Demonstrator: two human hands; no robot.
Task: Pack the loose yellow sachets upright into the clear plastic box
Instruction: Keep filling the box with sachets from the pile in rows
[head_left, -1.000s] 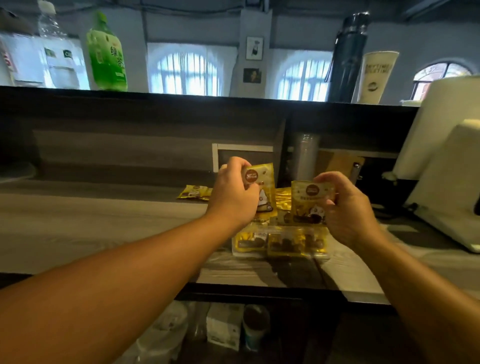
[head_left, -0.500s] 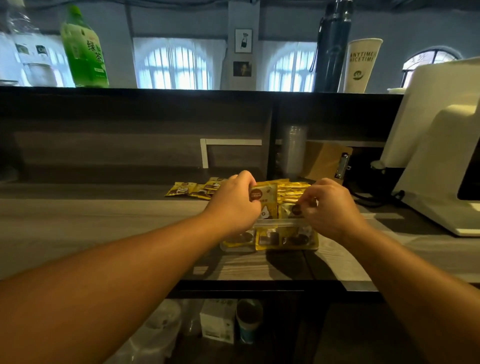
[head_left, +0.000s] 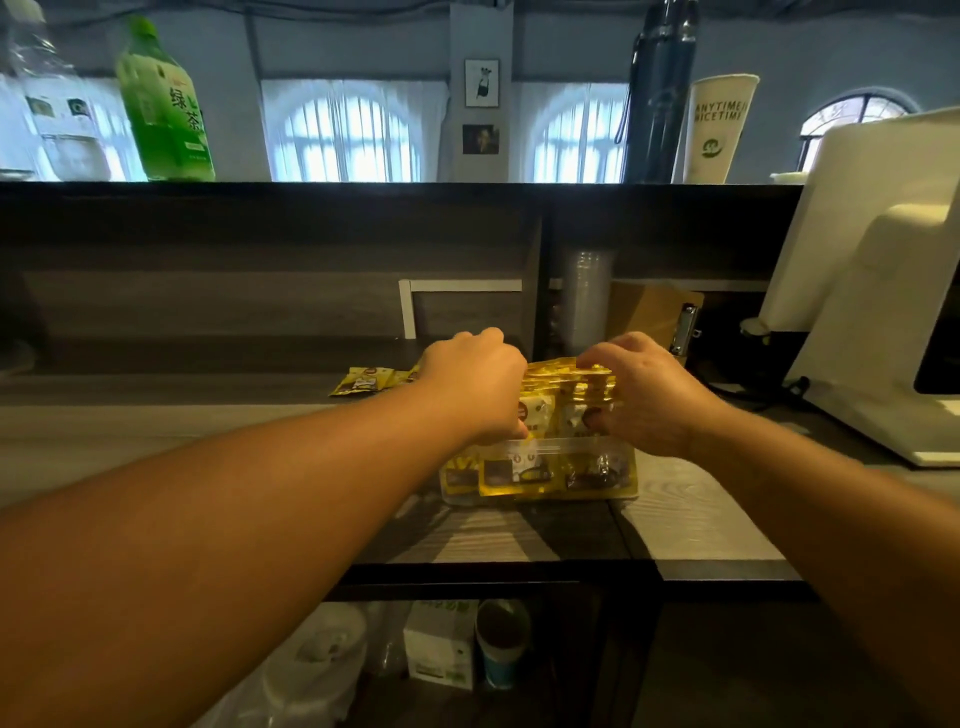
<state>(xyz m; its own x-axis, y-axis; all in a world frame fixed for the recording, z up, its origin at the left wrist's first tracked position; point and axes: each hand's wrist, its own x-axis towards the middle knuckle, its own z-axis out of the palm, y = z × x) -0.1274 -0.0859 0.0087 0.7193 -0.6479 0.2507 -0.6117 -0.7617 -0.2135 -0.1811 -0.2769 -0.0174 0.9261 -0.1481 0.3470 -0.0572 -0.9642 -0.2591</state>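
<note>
A clear plastic box (head_left: 540, 447) stands on the wooden counter, filled with several yellow sachets (head_left: 569, 395) standing upright, their tops above the rim. My left hand (head_left: 475, 384) is at the left end of the row with fingers curled round the sachets there. My right hand (head_left: 649, 392) grips the right end of the row, its fingertips on the sachet tops. Between the two hands the sachets are squeezed together. Loose yellow sachets (head_left: 363, 380) lie flat on the counter behind my left hand.
A white machine (head_left: 883, 322) stands at the right. Behind the box are a stack of clear cups (head_left: 587, 301) and a brown clipboard (head_left: 654, 317). A raised shelf carries a green bottle (head_left: 166, 104), a dark flask (head_left: 660, 88) and a paper cup (head_left: 719, 124).
One second ago each hand held a sachet up above the box. Both hands have come down, the sachets are in the box, and the hands now press the row together.
</note>
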